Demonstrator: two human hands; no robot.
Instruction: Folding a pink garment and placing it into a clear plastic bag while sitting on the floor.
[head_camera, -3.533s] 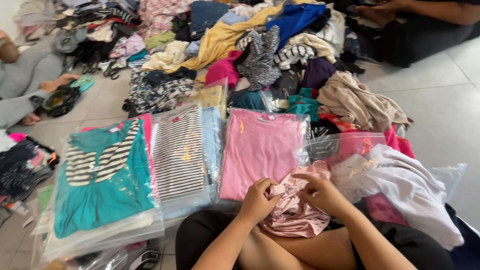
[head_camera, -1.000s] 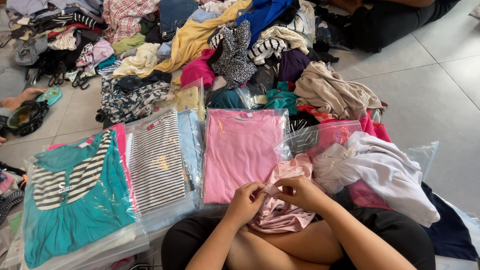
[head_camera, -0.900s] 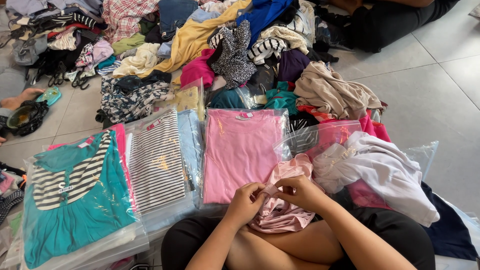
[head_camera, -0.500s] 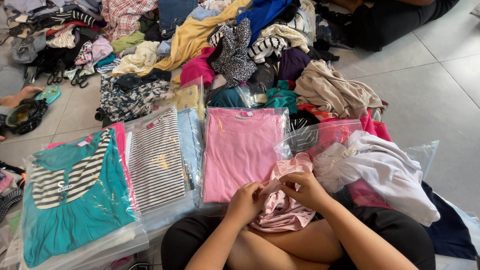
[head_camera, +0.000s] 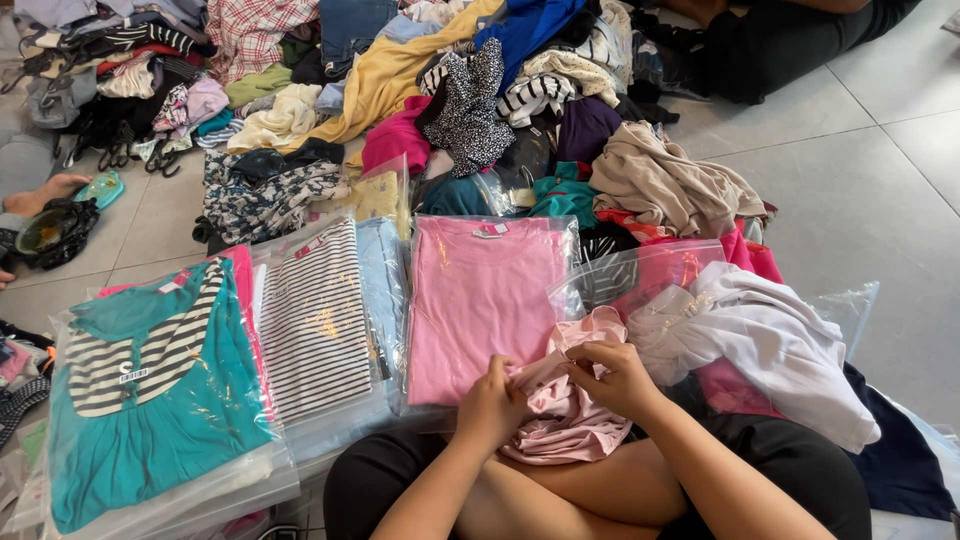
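While the pale pink garment (head_camera: 565, 405) lies bunched on the lap at lower centre of the frame, both hands have drawn closer together on it than a moment ago, the right hand having moved inward from the cloth's upper edge. That suggests the work has narrowed to one small spot of the fabric. Left hand (head_camera: 490, 408): fingers curled shut, pinching a fold at the garment's left side. Right hand (head_camera: 618, 378): fingers closed, gripping the upper edge just beside the left. Directly beyond, toward centre frame, lies a bagged pink shirt (head_camera: 485, 300); left of it, a bagged striped top (head_camera: 318, 320) and a bagged teal top (head_camera: 150, 400). Across the upper frame spreads a loose clothing pile (head_camera: 440, 90).
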